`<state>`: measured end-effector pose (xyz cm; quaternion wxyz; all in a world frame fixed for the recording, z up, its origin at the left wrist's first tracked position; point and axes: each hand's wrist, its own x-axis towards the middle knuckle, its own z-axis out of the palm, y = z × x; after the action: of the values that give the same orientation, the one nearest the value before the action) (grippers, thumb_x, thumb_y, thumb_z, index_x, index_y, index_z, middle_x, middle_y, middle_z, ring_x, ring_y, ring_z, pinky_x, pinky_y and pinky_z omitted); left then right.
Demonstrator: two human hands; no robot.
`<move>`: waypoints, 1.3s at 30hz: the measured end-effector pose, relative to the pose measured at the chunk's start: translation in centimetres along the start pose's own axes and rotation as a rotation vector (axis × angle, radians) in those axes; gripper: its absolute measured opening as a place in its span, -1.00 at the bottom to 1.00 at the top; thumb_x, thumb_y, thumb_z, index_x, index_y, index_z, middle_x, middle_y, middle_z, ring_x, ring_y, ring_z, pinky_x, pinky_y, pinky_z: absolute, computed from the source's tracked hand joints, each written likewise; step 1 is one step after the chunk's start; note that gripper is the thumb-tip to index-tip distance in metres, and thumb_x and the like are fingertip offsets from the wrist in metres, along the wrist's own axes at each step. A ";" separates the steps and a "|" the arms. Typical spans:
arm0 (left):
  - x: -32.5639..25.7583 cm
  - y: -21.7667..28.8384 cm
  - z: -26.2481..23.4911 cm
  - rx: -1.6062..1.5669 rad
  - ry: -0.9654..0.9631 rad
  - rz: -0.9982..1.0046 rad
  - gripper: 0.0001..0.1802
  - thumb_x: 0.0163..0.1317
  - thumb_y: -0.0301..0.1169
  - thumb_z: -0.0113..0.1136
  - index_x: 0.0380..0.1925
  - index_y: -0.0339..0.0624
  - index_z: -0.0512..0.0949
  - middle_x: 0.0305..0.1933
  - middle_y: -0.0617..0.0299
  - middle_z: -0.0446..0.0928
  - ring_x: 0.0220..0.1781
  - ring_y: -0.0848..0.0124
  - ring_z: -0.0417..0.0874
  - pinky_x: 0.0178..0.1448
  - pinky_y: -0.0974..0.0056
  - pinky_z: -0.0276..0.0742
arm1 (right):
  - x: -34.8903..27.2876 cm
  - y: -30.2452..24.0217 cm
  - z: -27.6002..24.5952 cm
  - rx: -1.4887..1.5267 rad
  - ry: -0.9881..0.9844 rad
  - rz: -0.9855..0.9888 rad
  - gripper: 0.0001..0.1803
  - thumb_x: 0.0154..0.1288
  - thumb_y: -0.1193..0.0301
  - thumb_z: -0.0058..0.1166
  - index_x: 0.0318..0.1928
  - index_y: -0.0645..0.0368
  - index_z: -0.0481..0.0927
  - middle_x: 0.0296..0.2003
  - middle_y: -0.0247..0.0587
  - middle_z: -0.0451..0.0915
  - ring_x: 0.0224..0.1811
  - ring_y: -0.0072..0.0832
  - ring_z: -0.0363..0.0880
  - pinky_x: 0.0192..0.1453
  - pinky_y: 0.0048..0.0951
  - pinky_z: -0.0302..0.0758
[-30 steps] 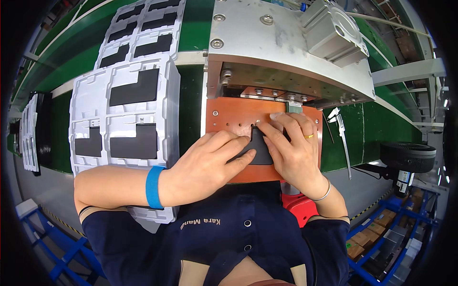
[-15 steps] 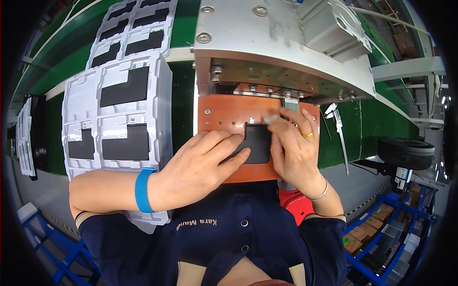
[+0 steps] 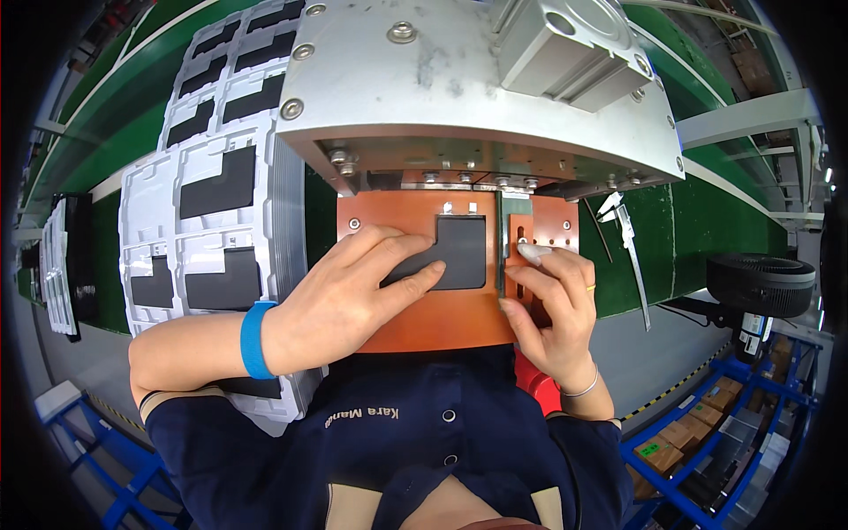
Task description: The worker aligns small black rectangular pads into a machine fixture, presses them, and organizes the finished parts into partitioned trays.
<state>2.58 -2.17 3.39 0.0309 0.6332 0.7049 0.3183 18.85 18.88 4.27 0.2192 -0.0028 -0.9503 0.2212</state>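
Observation:
A flat black L-shaped piece [image 3: 464,256] lies on the orange base plate [image 3: 424,331] under a metal press head. My left hand [image 3: 340,283] rests over the piece's left part and hides some of it. Its index finger and thumb lie apart on the piece. To the right of the piece stand a narrow dark green upright bar [image 3: 502,231] and an orange slotted block [image 3: 521,231]. My right hand [image 3: 561,305] is at this block, its thumb near the bar's lower end and its fingers bent over the block. A whitish cover is on one fingertip.
The silver press housing [image 3: 389,93] overhangs the plate's far edge. On the left, white trays [image 3: 146,208] hold several black L-shaped pieces. Right of the plate lies a caliper [image 3: 629,243] on the green table. A black fan [image 3: 760,284] stands at far right.
My right hand has moved from the piece's right edge to the slotted block. My left hand stays on the piece. The view has shifted, showing more of the plate's right side.

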 end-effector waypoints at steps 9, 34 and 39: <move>0.8 -0.4 -0.4 0.023 0.005 -0.014 -0.51 -0.07 -0.53 0.42 -0.03 -0.25 0.65 0.04 -0.05 0.52 0.02 0.04 0.51 0.06 0.10 0.52 | -0.1 -1.0 0.4 -0.023 -0.031 -0.020 -0.61 -0.02 0.41 0.39 -0.10 0.10 0.69 -0.05 -0.25 0.60 -0.01 -0.23 0.52 0.05 -0.31 0.44; 0.8 1.3 -1.3 0.008 -0.048 -0.053 -0.58 -0.01 -0.47 0.19 -0.07 -0.30 0.66 0.07 -0.05 0.53 0.10 0.15 0.55 0.14 0.20 0.50 | -2.6 -1.7 -1.7 -0.112 0.016 -0.208 -0.76 0.02 0.27 0.34 -0.26 0.04 0.74 -0.14 -0.34 0.68 -0.11 -0.43 0.57 0.04 -0.36 0.47; 1.2 1.1 -1.2 0.010 -0.028 -0.039 -0.59 -0.01 -0.48 0.21 -0.09 -0.32 0.66 0.06 -0.06 0.52 0.07 0.15 0.55 0.11 0.20 0.53 | -3.6 -1.0 -1.6 0.026 0.138 -0.219 -0.80 0.05 0.33 0.31 -0.28 0.08 0.73 -0.17 -0.27 0.68 -0.19 -0.41 0.59 -0.04 -0.37 0.54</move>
<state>2.74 -1.55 5.30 0.0440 0.6237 0.7182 0.3053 22.86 18.30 4.50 0.3068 0.0886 -0.9247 0.2073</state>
